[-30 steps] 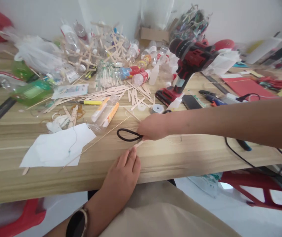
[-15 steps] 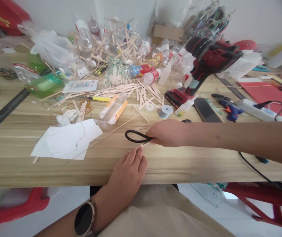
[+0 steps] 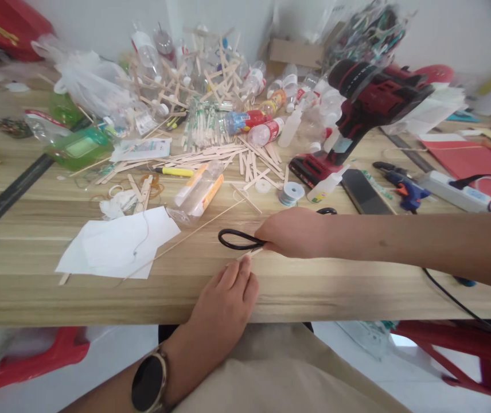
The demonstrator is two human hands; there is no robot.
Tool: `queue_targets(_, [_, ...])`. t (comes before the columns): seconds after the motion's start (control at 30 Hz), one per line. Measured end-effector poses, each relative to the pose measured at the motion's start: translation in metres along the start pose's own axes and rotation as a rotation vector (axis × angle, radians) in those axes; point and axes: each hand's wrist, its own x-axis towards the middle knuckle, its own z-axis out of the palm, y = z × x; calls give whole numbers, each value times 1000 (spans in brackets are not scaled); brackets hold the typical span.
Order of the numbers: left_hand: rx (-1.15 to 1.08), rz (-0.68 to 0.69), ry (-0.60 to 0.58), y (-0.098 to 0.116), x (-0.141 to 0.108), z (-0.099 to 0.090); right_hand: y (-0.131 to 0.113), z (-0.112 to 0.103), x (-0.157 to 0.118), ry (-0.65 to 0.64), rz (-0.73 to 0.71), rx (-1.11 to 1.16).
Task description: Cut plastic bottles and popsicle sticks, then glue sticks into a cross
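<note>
My right hand (image 3: 291,232) is closed around a pair of scissors with black loop handles (image 3: 239,232). One loop sticks out to the left of the fist, and part of the other shows behind it. The blades are mostly hidden; a bit of metal lies against a pale wooden craft stick (image 3: 254,252). My left hand (image 3: 227,298), wearing a watch on the wrist, has its fingers together and presses the stick's near end to the table. Just beyond the hands lie two crossed sticks (image 3: 248,198) and a thin wooden skewer (image 3: 194,232).
White paper (image 3: 119,244) and a clear bottle (image 3: 198,192) lie to the left. Behind are piled craft sticks (image 3: 211,154), bottles, and a cordless drill (image 3: 353,120) standing upright. A phone (image 3: 363,192), glue gun (image 3: 404,186) and power strip (image 3: 460,189) are at right.
The view has shifted very slightly, moving the table's things a little to the right. Both hands keep the same grip and place on the stick and scissors.
</note>
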Motion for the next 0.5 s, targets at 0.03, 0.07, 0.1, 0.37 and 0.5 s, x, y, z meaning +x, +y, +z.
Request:
queue_targets(0.03, [-1,-2,1,0,0,0,0,0,0,0,-1,-2])
queue_targets(0.07, [-1,1,0,0,0,-1,0,0,0,0,-4,-5])
queue_targets(0.1, [0,6,-4,-1,0,-1,0,0,0,-1,-6,-8])
queue_targets(0.37, [-16,-8,40,1,1,3,-4,-3,1,-51,-23,-92])
queue_targets(0.5, [-85,17,115,-3,-4,-1,-15,-5,0,-98,-26,-119])
